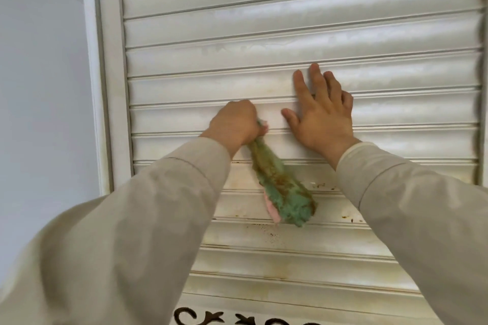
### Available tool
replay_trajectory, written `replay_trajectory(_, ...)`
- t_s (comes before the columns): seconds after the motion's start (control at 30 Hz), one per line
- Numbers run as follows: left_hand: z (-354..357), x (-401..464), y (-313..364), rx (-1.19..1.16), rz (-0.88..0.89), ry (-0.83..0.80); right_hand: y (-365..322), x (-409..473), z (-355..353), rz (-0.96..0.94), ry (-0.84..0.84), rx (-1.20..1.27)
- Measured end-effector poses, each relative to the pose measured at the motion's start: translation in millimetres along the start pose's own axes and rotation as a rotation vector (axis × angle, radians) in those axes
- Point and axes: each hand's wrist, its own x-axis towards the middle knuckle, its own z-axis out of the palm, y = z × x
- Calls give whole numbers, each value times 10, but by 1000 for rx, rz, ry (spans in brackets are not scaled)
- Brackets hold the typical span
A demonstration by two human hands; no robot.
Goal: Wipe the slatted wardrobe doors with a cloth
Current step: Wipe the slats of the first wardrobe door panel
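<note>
- Closest to us, two pale beige sleeves (158, 208) reach up from five and seven o'clock toward the door.
- At six o'clock, along the bottom edge, a dark scrolled ornament (200, 318) peeks in below the slats.
- Just above it, the lower slats (303, 235) carry brownish specks and yellowed streaks; by my read, these have not been wiped yet.
- Centre frame, the left hand (235, 124) grips a bunched green cloth with a pink underside (280, 192), fist curled round its top; the stained tail hangs toward six o'clock against the slats.
- At three o'clock from it, the right hand (320, 113) lies flat on the white slatted wardrobe door (290, 34), fingers straight and spread, seemingly steadying the panel.
- Up at twelve o'clock, the higher slats show faint damp-looking smears.
- My call: mid-wipe on the middle slats. Next, the cloth should sweep along the slat groove, then down to the speckled rows, with firm pressure.
</note>
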Motion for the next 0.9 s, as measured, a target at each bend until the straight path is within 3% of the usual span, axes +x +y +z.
replay_trajectory(0.23,-83,-98,-424,24,-130,-29,195,23,14,-117,-138,0)
replay_trajectory(0.47,217,60,492,-93,-4,25,350,61,-55,-217,-200,196)
replay_trajectory(0.73,187,-6,623,-86,-86,36,756,-61,-150,-240,52,383)
replay_trajectory(0.9,167,-47,484,-84,-168,-11,1318,-199,-339,-16,262,268)
